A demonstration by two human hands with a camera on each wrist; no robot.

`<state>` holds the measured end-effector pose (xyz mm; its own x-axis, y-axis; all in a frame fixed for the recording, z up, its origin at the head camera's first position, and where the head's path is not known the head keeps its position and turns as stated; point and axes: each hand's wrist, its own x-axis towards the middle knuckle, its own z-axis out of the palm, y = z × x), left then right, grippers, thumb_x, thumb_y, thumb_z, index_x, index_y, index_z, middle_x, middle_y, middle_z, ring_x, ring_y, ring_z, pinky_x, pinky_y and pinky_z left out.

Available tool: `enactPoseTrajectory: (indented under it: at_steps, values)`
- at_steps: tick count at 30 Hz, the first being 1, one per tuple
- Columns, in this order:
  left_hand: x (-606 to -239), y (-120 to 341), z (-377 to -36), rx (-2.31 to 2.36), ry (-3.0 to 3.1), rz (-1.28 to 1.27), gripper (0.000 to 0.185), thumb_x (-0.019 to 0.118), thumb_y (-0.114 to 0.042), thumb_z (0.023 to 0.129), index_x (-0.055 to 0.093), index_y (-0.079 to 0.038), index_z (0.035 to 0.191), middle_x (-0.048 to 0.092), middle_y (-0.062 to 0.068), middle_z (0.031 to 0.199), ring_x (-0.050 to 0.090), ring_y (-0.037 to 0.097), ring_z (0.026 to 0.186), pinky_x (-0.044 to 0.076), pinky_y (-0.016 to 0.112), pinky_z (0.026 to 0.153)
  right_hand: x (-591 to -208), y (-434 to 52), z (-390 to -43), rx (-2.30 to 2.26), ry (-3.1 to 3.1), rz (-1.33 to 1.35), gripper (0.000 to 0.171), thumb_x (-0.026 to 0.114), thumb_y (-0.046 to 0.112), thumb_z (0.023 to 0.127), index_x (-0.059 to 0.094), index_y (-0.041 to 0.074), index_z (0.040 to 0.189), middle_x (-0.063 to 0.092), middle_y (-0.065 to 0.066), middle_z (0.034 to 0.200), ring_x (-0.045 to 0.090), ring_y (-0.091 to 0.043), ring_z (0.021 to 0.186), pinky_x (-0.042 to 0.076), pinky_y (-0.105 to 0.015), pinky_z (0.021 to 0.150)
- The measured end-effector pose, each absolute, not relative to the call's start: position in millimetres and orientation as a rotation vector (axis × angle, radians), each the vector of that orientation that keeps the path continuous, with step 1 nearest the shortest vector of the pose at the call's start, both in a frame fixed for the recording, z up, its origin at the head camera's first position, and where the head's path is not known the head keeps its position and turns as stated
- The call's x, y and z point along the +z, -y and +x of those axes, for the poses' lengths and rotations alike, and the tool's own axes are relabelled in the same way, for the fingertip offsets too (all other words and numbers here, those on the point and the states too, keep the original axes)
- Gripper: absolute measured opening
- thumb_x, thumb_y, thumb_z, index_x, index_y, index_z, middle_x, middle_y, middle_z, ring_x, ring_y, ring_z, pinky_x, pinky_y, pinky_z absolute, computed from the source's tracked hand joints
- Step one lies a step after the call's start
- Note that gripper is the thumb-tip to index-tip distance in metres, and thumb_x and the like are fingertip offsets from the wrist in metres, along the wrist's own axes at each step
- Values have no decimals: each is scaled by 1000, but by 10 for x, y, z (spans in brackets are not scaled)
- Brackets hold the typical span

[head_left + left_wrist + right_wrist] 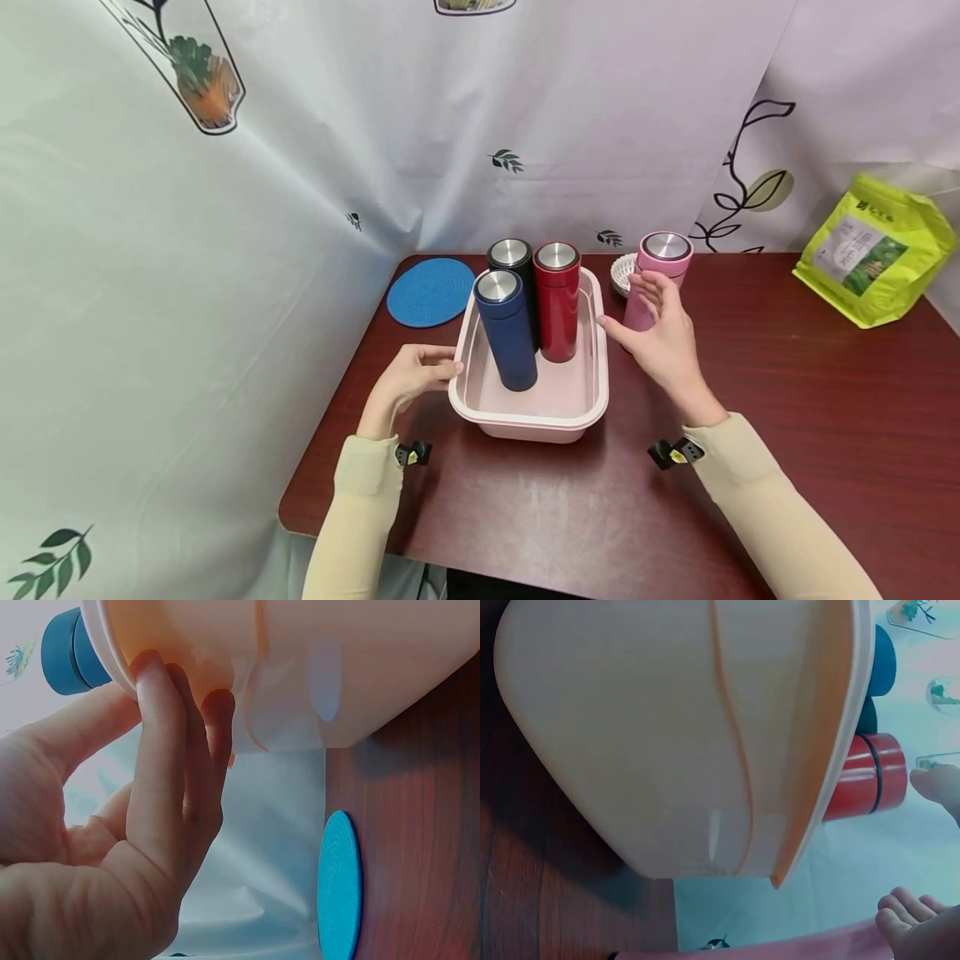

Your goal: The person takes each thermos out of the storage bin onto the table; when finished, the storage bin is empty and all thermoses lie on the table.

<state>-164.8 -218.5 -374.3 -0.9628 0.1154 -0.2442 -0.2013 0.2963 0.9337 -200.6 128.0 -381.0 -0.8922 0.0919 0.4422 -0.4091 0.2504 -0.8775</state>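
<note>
A pale pink plastic basin (pixel 528 431) stands on the table holding a blue thermos (pixel 510 346), a black thermos (pixel 517 262) and a red thermos (pixel 557 312), all upright with steel-topped lids. My left hand (pixel 408 379) pinches the basin's left rim, thumb on top and fingers against the outer wall, as the left wrist view shows. To the right of the basin, a pink thermos (pixel 666 265) stands on the table, partly hidden by my right hand (pixel 666 342). That hand's thumb and fingers are spread, the fingers beside the pink thermos; whether they touch it I cannot tell.
Behind the basin to the left lies a round blue mat (pixel 429 292). A small white woven basket (pixel 622 273) is partly behind the pink thermos. A yellow-green bag (pixel 873 250) stands at the far right against the curtain-like backdrop (pixel 570 125).
</note>
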Motion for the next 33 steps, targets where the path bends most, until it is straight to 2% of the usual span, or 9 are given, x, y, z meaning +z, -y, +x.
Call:
enactPoseTrajectory:
  at_steps: [5,11,21,33]
  values:
    - [-3749,2186,-1654,1725,-2300,-80,49,69,-4,88,53,14,131,65,31,115,69,22,91,59,45,82,-3850,-1234,-2072,1669,2146,362,79,84,1,72,38,-6,137,53,-21,137,49,-31,130,37,-34,114]
    - [-3756,2184,-1656,1735,-2296,-96,46,68,-3,88,54,13,129,66,29,114,70,20,87,59,45,81,-3917,-1186,-2162,1669,2192,413,80,84,1,73,40,-3,140,52,-23,139,49,-35,131,36,-43,113]
    - [-3764,2178,-1650,1744,-2295,-89,46,69,-3,88,55,12,129,66,30,114,70,20,87,58,49,83,-3907,-1070,-2209,1721,2208,459,78,83,2,75,40,-4,140,51,-23,141,49,-36,132,37,-42,110]
    - [-3761,2186,-1658,1759,-2283,-84,45,68,-2,88,56,14,128,66,30,114,71,20,85,60,43,79,-3934,-980,-2388,1677,2354,439,77,85,12,75,43,-1,139,53,-18,142,49,-32,133,40,-39,108]
